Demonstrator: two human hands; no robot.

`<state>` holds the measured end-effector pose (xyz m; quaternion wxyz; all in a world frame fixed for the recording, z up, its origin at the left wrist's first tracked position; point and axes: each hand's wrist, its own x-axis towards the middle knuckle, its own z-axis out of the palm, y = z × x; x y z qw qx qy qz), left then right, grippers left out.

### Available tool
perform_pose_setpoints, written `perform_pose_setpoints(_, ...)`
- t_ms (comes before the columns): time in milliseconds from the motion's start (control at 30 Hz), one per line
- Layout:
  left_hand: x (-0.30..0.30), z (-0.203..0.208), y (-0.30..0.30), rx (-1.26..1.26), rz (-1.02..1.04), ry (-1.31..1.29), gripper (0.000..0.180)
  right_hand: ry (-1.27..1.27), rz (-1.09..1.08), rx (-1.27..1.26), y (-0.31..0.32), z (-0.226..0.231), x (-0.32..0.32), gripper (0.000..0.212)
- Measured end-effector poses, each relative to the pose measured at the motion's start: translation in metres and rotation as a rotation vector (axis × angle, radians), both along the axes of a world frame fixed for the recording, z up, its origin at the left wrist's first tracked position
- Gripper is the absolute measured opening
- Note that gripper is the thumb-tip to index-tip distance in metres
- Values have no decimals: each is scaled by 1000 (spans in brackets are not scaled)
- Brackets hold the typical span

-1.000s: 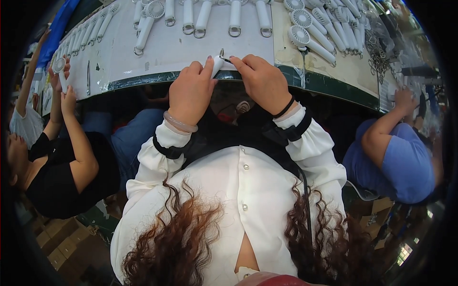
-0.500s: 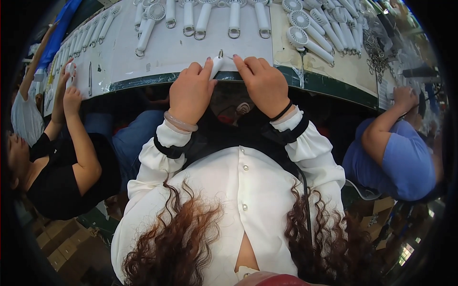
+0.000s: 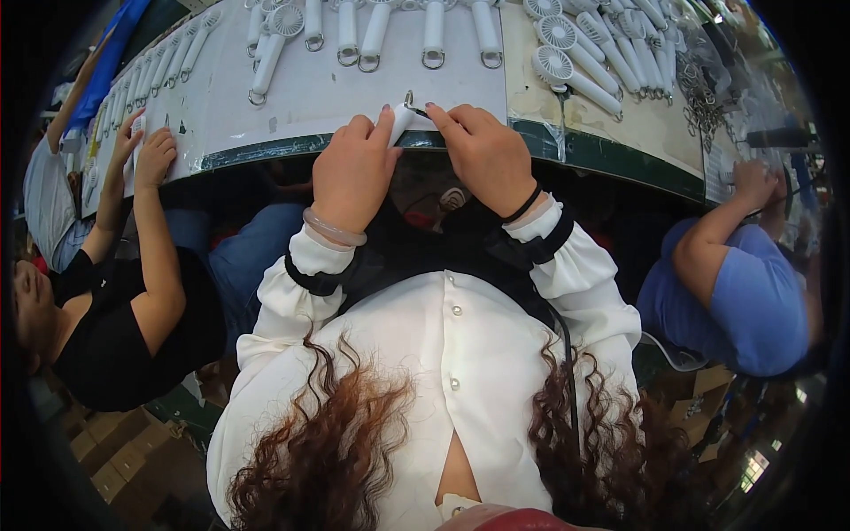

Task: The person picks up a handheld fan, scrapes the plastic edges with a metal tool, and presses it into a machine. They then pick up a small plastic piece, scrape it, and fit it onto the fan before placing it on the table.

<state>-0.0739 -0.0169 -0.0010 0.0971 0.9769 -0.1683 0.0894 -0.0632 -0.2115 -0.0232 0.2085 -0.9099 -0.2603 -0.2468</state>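
Observation:
Closed around a white handheld fan is my left hand; it grips the handle at the table's front edge, with the ring end pointing away from me. The fan's head is hidden. A small metal ring stands up from the handle's end. My right hand pinches a thin dark-tipped tool, its tip at the handle beside the ring. Most of the tool is hidden by my fingers, so its kind is unclear.
Several finished-looking white fans lie in a row across the white table top. More fans are piled at right, beside loose metal rings. Co-workers sit on both sides, a black sleeve at left and a blue sleeve at right.
My right hand has shifted slightly left, and the tool's dark tip now shows against the handle's end. At left, the co-worker's nearer hand has moved right and away from me on the table.

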Motion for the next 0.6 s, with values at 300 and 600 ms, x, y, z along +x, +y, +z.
perform_pose_setpoints(300,2,3,1,8,-32,-4,50,-29,44,-106,-4,24,8,31)
perform_pose_setpoints(600,7,3,13,-195,-73,64,47,107,-56,222,-17,24,20,24)
